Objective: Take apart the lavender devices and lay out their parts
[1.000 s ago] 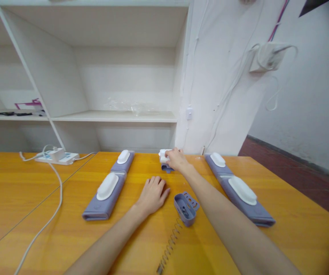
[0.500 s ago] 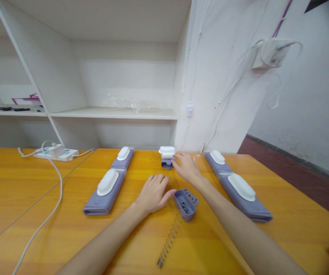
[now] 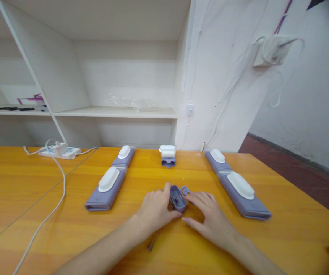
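Note:
A small purple-grey oval case (image 3: 177, 199) with an open top lies on the table, something small and dark inside it. A flat tab with cut-outs (image 3: 185, 190) sticks out at its right. My left hand (image 3: 158, 208) grips the case from the left, fingertips on its far-left side and thumb at its near edge. My right hand (image 3: 207, 214) is at the right, fingers spread, fingertips at the tab and thumb close to the case's near end; firm contact cannot be told. A coiled spring cord (image 3: 153, 241) is partly hidden under my left hand.
Long purple-grey pieces with white oval pads lie at left (image 3: 107, 187) and right (image 3: 241, 191). A smaller white-and-purple piece (image 3: 168, 156) stands at the back. A power strip (image 3: 61, 151) and its white cable (image 3: 54, 208) occupy the table's left side, below white shelves (image 3: 124, 112).
My right hand has drawn back from the white-and-purple piece to the case. My left hand has closed on the case, which has moved slightly left with the spring cord.

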`<state>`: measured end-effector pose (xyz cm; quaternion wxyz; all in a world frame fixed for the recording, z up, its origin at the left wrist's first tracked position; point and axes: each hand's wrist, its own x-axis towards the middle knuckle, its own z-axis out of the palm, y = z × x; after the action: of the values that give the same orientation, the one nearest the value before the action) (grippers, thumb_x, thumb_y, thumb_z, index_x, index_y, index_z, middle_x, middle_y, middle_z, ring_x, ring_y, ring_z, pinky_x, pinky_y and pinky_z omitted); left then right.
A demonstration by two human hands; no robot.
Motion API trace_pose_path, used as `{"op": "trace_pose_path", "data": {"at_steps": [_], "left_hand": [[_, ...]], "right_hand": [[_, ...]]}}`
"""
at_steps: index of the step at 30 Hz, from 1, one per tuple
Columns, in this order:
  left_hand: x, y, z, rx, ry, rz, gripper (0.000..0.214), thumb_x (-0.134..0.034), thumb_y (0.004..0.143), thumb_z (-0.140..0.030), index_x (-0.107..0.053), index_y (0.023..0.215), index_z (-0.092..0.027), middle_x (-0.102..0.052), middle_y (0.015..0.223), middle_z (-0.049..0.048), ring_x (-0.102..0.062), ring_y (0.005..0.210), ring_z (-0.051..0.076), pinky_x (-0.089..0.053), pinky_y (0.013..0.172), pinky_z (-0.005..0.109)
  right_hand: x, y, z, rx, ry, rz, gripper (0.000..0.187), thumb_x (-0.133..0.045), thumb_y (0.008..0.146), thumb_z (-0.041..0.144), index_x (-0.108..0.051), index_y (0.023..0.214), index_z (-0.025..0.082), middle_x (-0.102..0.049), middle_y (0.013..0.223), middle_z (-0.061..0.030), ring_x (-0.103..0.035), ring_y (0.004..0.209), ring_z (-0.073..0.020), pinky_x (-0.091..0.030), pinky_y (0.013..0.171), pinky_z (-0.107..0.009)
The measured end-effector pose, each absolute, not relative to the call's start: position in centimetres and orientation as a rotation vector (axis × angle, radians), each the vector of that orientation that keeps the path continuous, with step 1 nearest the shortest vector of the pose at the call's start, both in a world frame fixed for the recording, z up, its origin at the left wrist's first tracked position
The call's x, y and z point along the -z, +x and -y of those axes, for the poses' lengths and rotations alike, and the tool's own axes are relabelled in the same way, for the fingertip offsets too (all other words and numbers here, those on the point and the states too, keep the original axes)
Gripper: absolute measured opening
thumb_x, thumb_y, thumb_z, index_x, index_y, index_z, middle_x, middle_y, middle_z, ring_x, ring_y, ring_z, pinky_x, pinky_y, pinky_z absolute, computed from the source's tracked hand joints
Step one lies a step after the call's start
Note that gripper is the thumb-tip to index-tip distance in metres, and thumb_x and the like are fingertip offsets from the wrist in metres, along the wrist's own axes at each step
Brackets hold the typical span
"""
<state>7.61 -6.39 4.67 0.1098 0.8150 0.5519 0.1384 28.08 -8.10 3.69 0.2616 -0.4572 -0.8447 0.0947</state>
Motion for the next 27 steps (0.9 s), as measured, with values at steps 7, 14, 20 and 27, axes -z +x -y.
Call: {"op": "trace_pose_path", "data": {"at_steps": [7, 14, 20, 27], "left_hand": [[-7.9, 5.8, 5.4, -0.685, 2.187, -1.185, 0.043, -0.053, 0.080, -0.035, -0.041, 0.120, -0.024, -0.059, 0.066, -0.0041, -0.057, 0.059, 0.013, -0.039, 0.052, 0.021], [-7.7, 3.6, -2.5, -0.772, 2.085, -1.884, 0.045, -0.053, 0.079, -0.043, -0.046, 0.117, -0.019, -0.065, 0.080, 0.0052, -0.063, 0.081, 0.022, -0.043, 0.068, 0.028], [-4.8, 2.4, -7.2, -0.550, 1.893, -2.166, 0.045, -0.051, 0.079, -0.037, -0.045, 0.117, -0.015, -0.060, 0.112, 0.0195, -0.057, 0.105, 0.032, -0.043, 0.080, 0.037], [-3.5, 2.8, -8.4, -0.550, 1.880, -2.179, 0.044, -0.054, 0.077, -0.032, -0.044, 0.118, -0.017, -0.062, 0.110, 0.0181, -0.059, 0.103, 0.030, -0.043, 0.079, 0.035]], "right_hand": [[-2.8, 26.6, 8.3, -0.194, -1.241, 2.282, 0.042, -0.064, 0.071, 0.051, -0.058, 0.107, 0.029, -0.059, 0.114, -0.0072, -0.049, 0.105, -0.0257, -0.033, 0.088, -0.042], [-2.9, 26.2, 8.9, -0.157, -1.249, 2.308, 0.015, -0.061, 0.077, 0.036, -0.057, 0.077, 0.022, -0.063, 0.100, -0.0036, -0.053, 0.094, -0.0214, -0.032, 0.082, -0.037], [-3.5, 25.5, 6.1, -0.135, -1.290, 2.186, 0.008, -0.056, 0.080, 0.027, -0.057, 0.087, 0.024, -0.064, 0.097, -0.0034, -0.055, 0.093, -0.0200, -0.035, 0.077, -0.033], [-3.2, 26.3, -1.8, -0.025, -1.682, 1.880, 0.017, -0.054, 0.080, 0.037, -0.058, 0.089, 0.022, -0.065, 0.088, -0.0032, -0.059, 0.085, -0.0190, -0.040, 0.072, -0.029]]}}
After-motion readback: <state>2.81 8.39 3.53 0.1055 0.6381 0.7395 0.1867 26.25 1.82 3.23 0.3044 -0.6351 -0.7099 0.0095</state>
